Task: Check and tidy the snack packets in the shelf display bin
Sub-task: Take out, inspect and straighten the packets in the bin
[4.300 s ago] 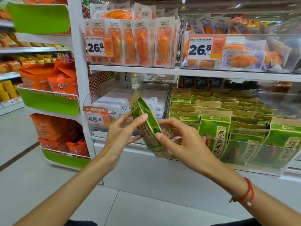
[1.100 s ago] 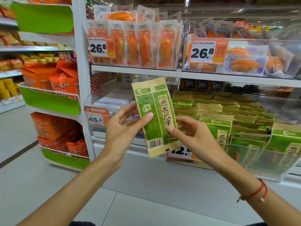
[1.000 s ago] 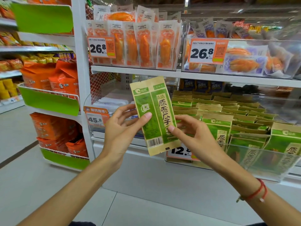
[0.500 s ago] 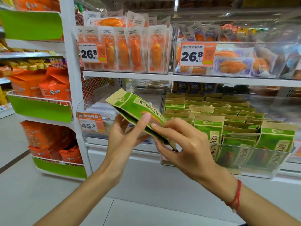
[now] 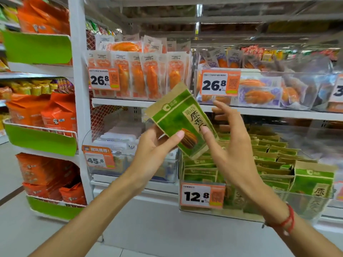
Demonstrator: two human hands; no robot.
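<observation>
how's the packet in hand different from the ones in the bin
The held packet is up in the air, tilted, gripped by the left hand; the binned packets stand upright in packed rows. The held one shows its whole front; the binned ones mostly show top edges. Same green-and-tan design.

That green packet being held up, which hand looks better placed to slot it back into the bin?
Probably the left hand: it already grips the green packet. The right hand is open with fingers spread, thumb near the packet's edge, above the clear bin of matching packets, free to steady the row.
</observation>
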